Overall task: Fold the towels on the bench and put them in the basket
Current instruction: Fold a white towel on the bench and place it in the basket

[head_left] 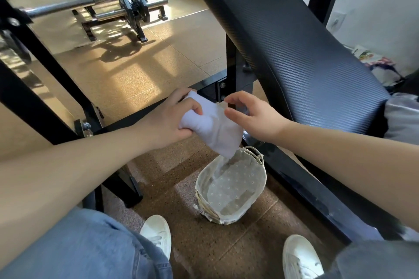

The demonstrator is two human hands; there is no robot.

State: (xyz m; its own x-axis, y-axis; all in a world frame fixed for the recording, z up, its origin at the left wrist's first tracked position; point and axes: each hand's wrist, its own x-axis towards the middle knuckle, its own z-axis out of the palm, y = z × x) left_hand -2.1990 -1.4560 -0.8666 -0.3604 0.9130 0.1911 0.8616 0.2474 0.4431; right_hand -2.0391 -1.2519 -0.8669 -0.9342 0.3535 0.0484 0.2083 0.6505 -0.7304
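Folded white cloth towel (213, 127) hangs just over the oval woven basket with a dotted lining (205, 207), which sits on the floor (226, 251) beside the black padded counter (294, 52). The left hand (167, 120) has its fingers curled tightly round the towel's upper end. The right hand (256, 118) hovers just beside the towel, fingers loosely bent and holding nothing.

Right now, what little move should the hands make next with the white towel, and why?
Probably lower the left hand and let the towel drop into the basket. The left hand grips the towel, which looks folded small already, and its lower corner hangs just above the basket's opening. The right hand beside it seems to hold nothing, so nothing looks left to fold.
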